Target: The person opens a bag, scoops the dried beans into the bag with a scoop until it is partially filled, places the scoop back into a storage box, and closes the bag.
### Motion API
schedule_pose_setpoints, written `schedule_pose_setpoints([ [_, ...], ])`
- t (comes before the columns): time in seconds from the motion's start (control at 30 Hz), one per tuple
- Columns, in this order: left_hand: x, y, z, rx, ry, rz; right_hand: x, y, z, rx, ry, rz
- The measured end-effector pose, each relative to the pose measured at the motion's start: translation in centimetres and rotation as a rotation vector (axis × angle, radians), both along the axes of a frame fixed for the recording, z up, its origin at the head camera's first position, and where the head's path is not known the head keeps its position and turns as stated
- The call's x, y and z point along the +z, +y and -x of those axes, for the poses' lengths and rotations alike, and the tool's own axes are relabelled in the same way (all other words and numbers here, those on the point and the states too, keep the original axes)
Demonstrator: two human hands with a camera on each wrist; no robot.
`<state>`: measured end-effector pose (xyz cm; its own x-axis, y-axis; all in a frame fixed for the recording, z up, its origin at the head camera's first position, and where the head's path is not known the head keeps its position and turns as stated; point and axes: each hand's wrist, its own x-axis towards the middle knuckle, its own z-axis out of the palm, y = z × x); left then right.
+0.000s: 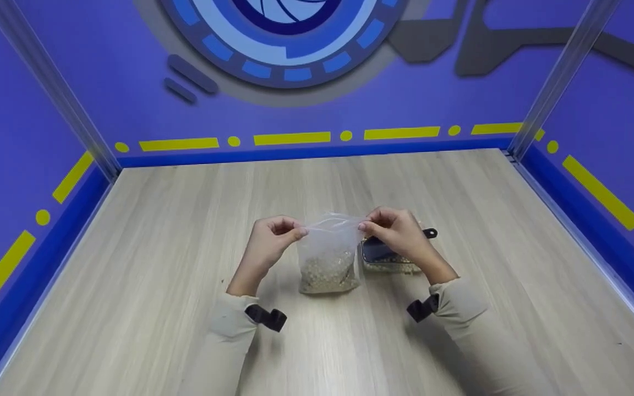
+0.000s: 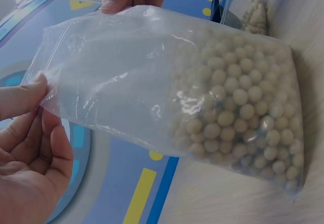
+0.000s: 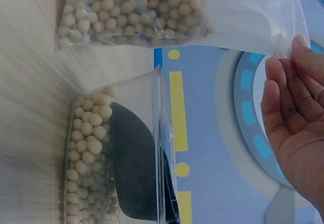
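Observation:
Between the two hands hangs a clear zip bag [image 1: 328, 264], its lower part filled with small beige balls [image 2: 238, 97]. The left hand [image 1: 270, 245] pinches the bag's upper left corner between thumb and fingers. At the opposite top corner, the right hand [image 1: 402, 236] pinches the plastic the same way. The bag stands upright, and its bottom is at or close to the tabletop; which of these I cannot tell. Just right of it is a clear box [image 3: 162, 133] with more beige balls and a black scoop [image 3: 134, 163] inside, partly hidden by the right hand in the head view.
The pale wood tabletop [image 1: 157, 264] is bounded by blue printed panels [image 1: 306, 121] at the back and both sides. Metal posts [image 1: 548, 93] stand at the back corners. The scoop's handle [image 1: 431, 233] sticks out past the box to the right.

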<state>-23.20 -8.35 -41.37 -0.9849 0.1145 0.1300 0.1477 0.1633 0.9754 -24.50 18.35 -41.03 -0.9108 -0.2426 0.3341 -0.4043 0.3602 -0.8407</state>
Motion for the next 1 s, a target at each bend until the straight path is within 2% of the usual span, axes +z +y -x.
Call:
schedule_pose_setpoints([
  [0.17, 0.2, 0.2, -0.1, 0.022, 0.033, 0.032, -0.2, -0.2, -0.2, -0.025, 0.045, -0.024],
  [0.37, 0.3, 0.3, -0.1, 0.019, 0.065, 0.059, -0.3, -0.2, -0.2, -0.020, 0.066, -0.034],
  [0.6, 0.1, 0.1, -0.2, -0.077, 0.035, 0.001, -0.3, -0.1, 0.0, 0.023, 0.013, -0.035],
  [0.8, -0.1, 0.2, -0.1, -0.121, 0.018, -0.015, 1.5, -0.7, -1.1, 0.048, -0.028, -0.037],
  [0.9, -0.1, 0.3, -0.1, -0.113, -0.003, -0.033, 2.4, -1.0, -1.7, 0.054, -0.043, -0.027],
  [1.0, -0.2, 0.4, 0.0, -0.094, -0.015, -0.039, 2.5, -1.0, -1.8, 0.052, -0.064, -0.012],
])
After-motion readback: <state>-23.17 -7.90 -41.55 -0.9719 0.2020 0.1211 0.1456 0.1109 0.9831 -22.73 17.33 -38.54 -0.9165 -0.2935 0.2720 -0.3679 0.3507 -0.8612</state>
